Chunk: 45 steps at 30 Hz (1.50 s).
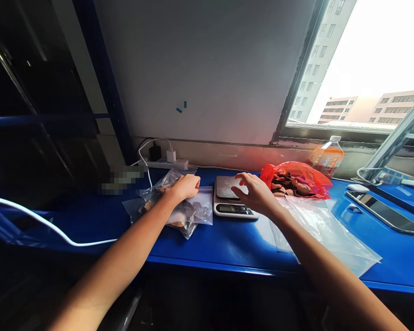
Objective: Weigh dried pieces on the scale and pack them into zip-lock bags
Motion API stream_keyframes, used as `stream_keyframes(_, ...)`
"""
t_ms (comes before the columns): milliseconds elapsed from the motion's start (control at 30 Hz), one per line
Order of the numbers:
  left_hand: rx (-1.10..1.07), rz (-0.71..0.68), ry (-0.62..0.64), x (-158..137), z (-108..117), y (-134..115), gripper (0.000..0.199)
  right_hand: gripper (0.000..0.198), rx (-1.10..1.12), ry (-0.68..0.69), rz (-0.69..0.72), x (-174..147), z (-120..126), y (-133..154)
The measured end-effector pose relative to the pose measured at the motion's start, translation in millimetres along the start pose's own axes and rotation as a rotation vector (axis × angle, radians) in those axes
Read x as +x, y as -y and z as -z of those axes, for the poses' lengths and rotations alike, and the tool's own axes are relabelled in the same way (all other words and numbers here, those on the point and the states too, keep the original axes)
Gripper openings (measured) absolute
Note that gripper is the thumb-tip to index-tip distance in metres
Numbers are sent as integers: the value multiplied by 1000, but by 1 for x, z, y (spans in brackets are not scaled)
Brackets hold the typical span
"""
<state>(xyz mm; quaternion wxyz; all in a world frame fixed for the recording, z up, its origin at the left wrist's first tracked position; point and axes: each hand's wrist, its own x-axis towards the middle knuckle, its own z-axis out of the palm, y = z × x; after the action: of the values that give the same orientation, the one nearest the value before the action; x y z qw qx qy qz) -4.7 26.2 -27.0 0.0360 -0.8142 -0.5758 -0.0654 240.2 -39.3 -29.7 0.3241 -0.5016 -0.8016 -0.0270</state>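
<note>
My left hand, fingers curled closed, is at the upper edge of a clear plastic bag with dark pieces in it. This bag lies over other filled clear bags on the blue table; the fingertips are partly hidden. Above the right part of a small digital scale is my right hand, its fingers bent but apart, holding nothing. The scale's metal plate carries only a few small specks, and its display faces me.
Right of the scale, a red plastic bag holds brown dried pieces. Flat clear bags lie in front of it. Behind stands an orange drink bottle. A phone lies far right; a power strip and white cable are left.
</note>
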Motion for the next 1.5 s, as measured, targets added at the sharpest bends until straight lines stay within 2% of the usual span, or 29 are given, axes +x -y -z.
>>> stream_keyframes(100, -7, -26, -22, -1, 2, 0, 12, 29, 20, 28, 15, -2, 0, 5)
stream_keyframes(233, -44, -97, -82, -8, 16, -4, 12, 25, 95, 45, 22, -2, 4, 11)
stream_keyframes(300, -72, -172, -134, -14, 25, -7, 12, 25, 217, 30, -18, 0, 7, 14)
stream_keyframes(400, -120, -314, -277, -23, 38, -12, 12, 27, 415, -11, -109, 2, 9, 16)
stream_keyframes(467, -164, -386, -363, -29, 45, -17, 11, 29, 481, -30, -146, 4, 8, 18)
stream_keyframes(567, -226, -478, -408, -36, 49, -27, 11, 32, 552, -8, -155, 4, 5, 21)
stream_keyframes(733, -260, -668, -386, -43, 41, -52, 7, 33, 742, 172, -157, 2, 8, 22)
stream_keyframes(867, -260, -723, -362, -45, 32, -64, 7, 36, 881, 345, -132, -1, 12, 14)
stream_keyframes(967, -274, -746, -365, -45, 29, -65, 5, 38, 915, 419, -111, -4, 14, 10)
stream_keyframes(1100, -307, -764, -361, -44, 28, -65, 4, 35, 935, 450, -120, -5, 16, 9)
stream_keyframes(1300, -361, -805, -357, -46, 30, -67, 3, 32, 998, 460, -235, -4, 12, 10)
stream_keyframes(1500, -342, -813, -355, -47, 30, -67, 4, 35, 1075, 403, -200, -6, 10, 10)
